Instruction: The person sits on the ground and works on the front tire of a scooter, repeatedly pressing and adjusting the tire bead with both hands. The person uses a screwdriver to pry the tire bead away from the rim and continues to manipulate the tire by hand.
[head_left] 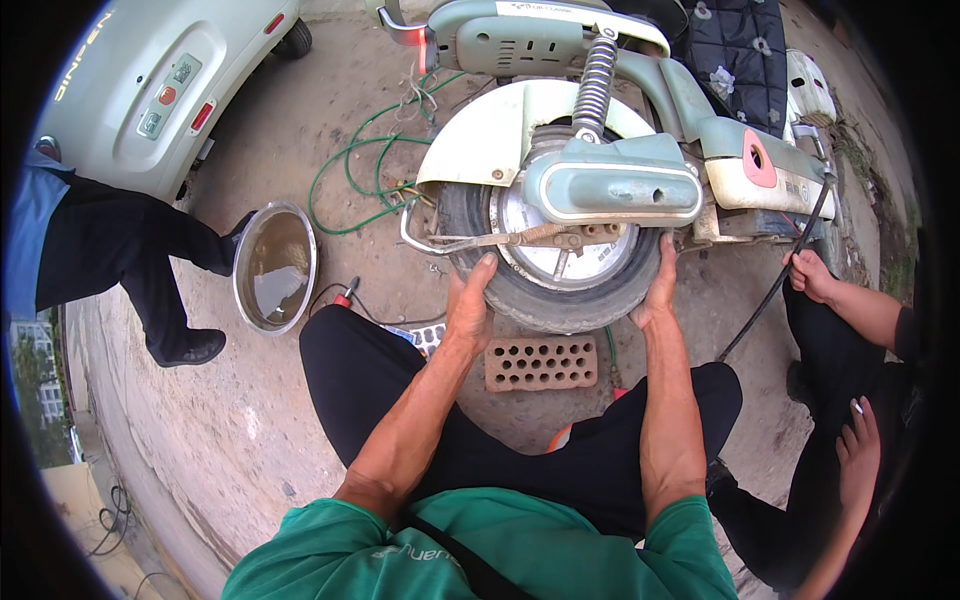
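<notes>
In front of me stands a pale green and white scooter [612,185], its rear wheel towards me. My left hand [470,305] grips the black tire [570,312] on its left side, thumb up along the rubber. On the opposite side my right hand [657,288] holds the same tire, its fingers mostly hidden behind it. Above the wheel are a white fender [478,140] and a coil spring shock absorber [597,82]. A metal bracket [480,240] crosses the wheel's left part. Below the tire, a perforated brick [541,364] lies on the ground between my knees.
A metal basin [317,270] of murky water stands at left, beside a person's dark-trousered legs [150,240]. Green hose [350,165] loops behind it, near a white car [165,60]. At right, another person's hand [810,275] holds a thin black rod [765,312]; their other hand [858,455] holds a cigarette.
</notes>
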